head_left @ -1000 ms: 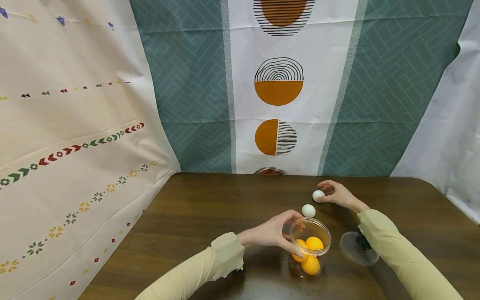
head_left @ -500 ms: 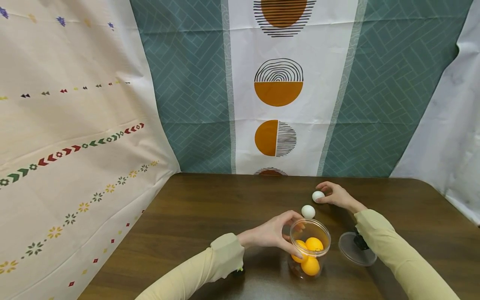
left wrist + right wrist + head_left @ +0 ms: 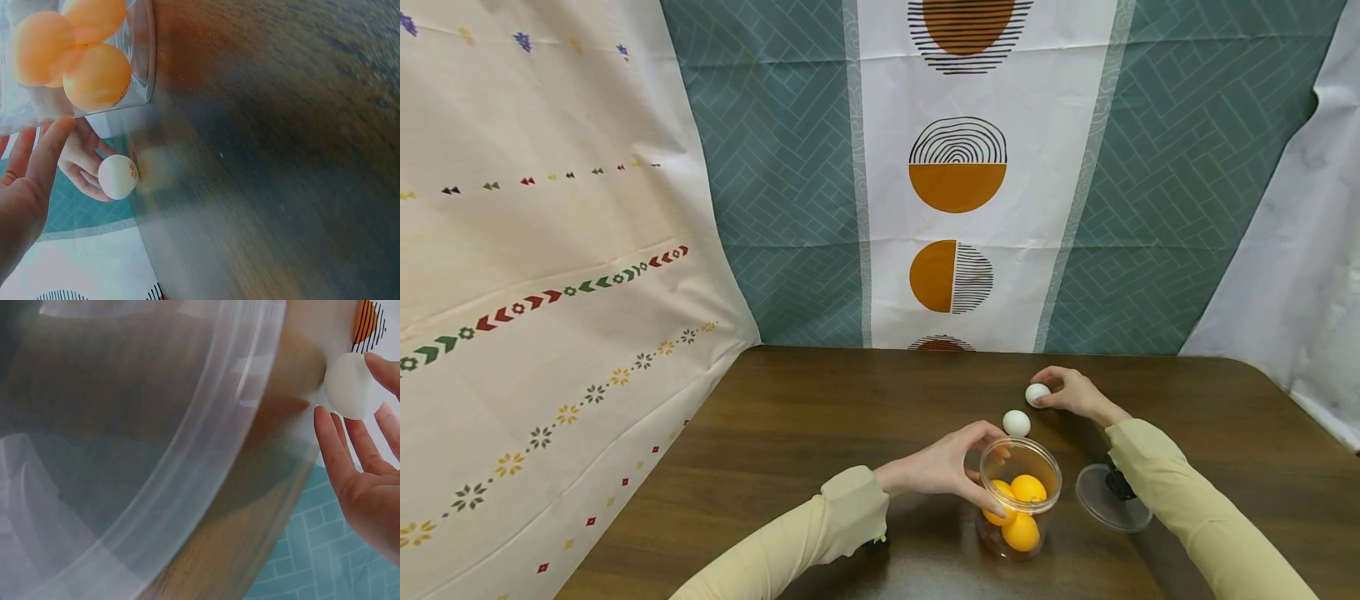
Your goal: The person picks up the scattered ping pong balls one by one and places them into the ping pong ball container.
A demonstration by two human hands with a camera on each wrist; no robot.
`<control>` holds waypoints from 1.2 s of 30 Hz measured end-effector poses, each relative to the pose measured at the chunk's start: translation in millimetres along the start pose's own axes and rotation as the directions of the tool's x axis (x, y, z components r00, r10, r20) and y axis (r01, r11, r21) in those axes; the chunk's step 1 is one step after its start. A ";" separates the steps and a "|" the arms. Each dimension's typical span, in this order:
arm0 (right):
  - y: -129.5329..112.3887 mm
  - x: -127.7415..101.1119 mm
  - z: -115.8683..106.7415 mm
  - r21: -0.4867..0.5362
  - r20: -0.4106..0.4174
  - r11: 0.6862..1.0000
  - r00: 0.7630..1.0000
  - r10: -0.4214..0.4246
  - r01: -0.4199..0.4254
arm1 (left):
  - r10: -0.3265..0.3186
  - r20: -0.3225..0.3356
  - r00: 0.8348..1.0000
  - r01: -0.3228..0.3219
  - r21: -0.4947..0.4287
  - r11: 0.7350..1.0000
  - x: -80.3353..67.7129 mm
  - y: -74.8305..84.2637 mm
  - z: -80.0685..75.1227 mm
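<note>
A clear plastic jar stands on the dark wooden table and holds three orange balls. My left hand grips the jar's rim from the left, and the orange balls show close up in the left wrist view. Farther back, my right hand pinches a white ball that rests on the table. The right wrist view shows this white ball at my fingertips. A second white ball lies loose just behind the jar.
The jar's clear lid lies flat on the table right of the jar, under my right forearm. Patterned cloths hang behind and to the left of the table. Bare wood stretches to the left of the jar.
Hardly anything differs. My right hand's fingers have drawn slightly closer round the white ball, which stays in place. The left hand keeps its hold on the jar.
</note>
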State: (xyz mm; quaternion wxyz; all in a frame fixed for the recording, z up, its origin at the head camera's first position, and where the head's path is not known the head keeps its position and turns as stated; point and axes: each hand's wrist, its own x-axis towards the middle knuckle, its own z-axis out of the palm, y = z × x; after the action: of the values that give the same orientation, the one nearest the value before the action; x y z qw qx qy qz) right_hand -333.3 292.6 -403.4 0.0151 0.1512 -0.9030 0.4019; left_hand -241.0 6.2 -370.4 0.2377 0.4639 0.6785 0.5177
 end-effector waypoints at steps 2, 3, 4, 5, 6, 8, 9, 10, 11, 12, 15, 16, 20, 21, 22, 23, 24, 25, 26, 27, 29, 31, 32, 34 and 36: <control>0.4 -0.2 0.1 0.010 0.005 1.000 1.000 0.007 -0.007 | 0.000 0.004 1.000 0.000 -0.001 1.000 -2.1 8.6 0.2; 0.6 -0.3 0.1 0.017 0.008 1.000 1.000 0.010 -0.010 | 0.001 0.005 1.000 -0.001 -0.001 1.000 -2.8 11.9 0.2; 1.0 -0.3 0.2 0.021 0.009 1.000 1.000 0.014 -0.014 | 0.004 0.006 1.000 -0.004 0.002 1.000 -3.1 13.5 0.4; 1.2 -0.4 0.2 0.021 0.009 1.000 1.000 0.016 -0.016 | 0.007 0.007 1.000 -0.007 0.005 1.000 -3.1 13.9 0.6; 1.6 -0.5 0.2 0.024 0.009 1.000 1.000 0.019 -0.019 | 0.010 0.007 1.000 -0.010 0.007 1.000 -2.9 13.3 0.7; 2.0 -0.8 0.2 0.027 0.010 0.999 1.000 0.023 -0.023 | 0.014 0.005 1.000 -0.014 0.009 1.000 -1.3 8.5 0.7; 2.2 -0.9 0.2 0.028 0.009 0.999 1.000 0.025 -0.025 | 0.015 0.003 1.000 -0.015 0.011 1.000 -0.2 4.8 0.6; 2.3 -1.1 0.1 0.026 0.008 0.999 1.000 0.026 -0.026 | 0.015 0.002 1.000 -0.015 0.013 1.000 0.9 0.7 0.6; 2.3 -1.3 0.0 0.025 0.006 0.999 1.000 0.025 -0.025 | 0.014 -0.001 1.000 -0.014 0.015 1.000 2.1 -3.4 0.5; 2.2 -1.5 -0.2 0.023 0.004 0.999 1.000 0.025 -0.025 | 0.012 -0.003 1.000 -0.012 0.017 1.000 3.2 -7.2 0.4; 1.9 -2.1 -1.1 0.012 -0.003 1.000 1.000 0.020 -0.020 | 0.009 -0.005 1.000 -0.009 0.026 1.000 5.4 -15.6 0.1; 1.6 -2.4 -1.4 0.010 -0.005 1.000 1.000 0.020 -0.020 | 0.010 -0.005 1.000 -0.010 0.027 1.000 5.8 -16.8 0.1; 0.6 -2.7 -3.0 0.001 -0.013 1.000 1.000 0.016 -0.016 | 0.015 -0.003 1.000 -0.015 0.021 1.000 6.0 -18.0 -0.5; 0.4 -2.5 -3.4 -0.005 -0.016 1.000 1.000 0.014 -0.014 | 0.015 -0.002 1.000 -0.015 0.019 1.000 5.9 -17.8 -0.7; 0.3 -2.3 -3.7 -0.007 -0.020 1.000 1.000 0.013 -0.013 | 0.014 -0.002 1.000 -0.014 0.019 1.000 5.7 -17.6 -0.8; 0.2 -2.1 -4.0 -0.010 -0.022 1.000 1.000 0.010 -0.010 | 0.014 0.000 1.000 -0.014 0.016 1.000 5.7 -17.6 -1.0; 0.1 -1.9 -4.5 -0.014 -0.022 1.000 1.000 0.007 -0.007 | 0.014 0.000 1.000 -0.014 0.014 1.000 5.7 -17.5 -1.2; -0.2 -1.9 -4.9 -0.014 -0.021 1.000 1.000 0.002 -0.002 | 0.013 0.001 1.000 -0.013 0.012 1.000 5.7 -17.6 -1.3; -0.5 -1.8 -5.3 -0.016 -0.024 1.000 1.000 0.001 -0.002 | 0.012 0.002 1.000 -0.012 0.011 1.000 5.8 -17.6 -1.3; -0.8 -1.8 -5.7 -0.014 -0.027 1.000 1.000 0.004 -0.004 | 0.011 0.003 1.000 -0.011 0.011 1.000 5.9 -17.6 -1.3; -1.7 -2.0 -6.6 -0.010 -0.023 1.000 1.000 0.003 -0.003 | 0.011 0.003 1.000 -0.011 0.011 1.000 6.1 -17.4 -1.2; -2.4 -2.0 -7.2 -0.010 -0.026 1.000 1.000 0.001 -0.001 | 0.009 0.002 1.000 -0.009 0.011 1.000 6.1 -16.9 -1.1; -2.8 -2.0 -7.7 -0.012 -0.027 1.000 1.000 -0.002 0.001 | 0.009 0.002 1.000 -0.009 0.011 1.000 6.1 -16.6 -1.0; -3.9 -2.3 -8.7 -0.011 -0.026 1.000 1.000 -0.007 0.007 | 0.008 0.000 1.000 -0.008 0.011 1.000 5.9 -15.9 -1.0; -5.2 -2.8 -9.8 -0.004 -0.028 1.000 1.000 -0.010 0.010 | 0.008 0.000 1.000 -0.008 0.008 1.000 5.7 -15.3 -1.0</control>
State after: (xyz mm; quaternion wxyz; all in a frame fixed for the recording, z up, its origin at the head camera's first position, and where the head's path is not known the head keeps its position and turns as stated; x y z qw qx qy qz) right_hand -330.1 297.2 -393.4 0.0299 0.1500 -0.9028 0.4020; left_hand -250.3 10.2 -383.3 0.2334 0.4676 0.6787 0.5159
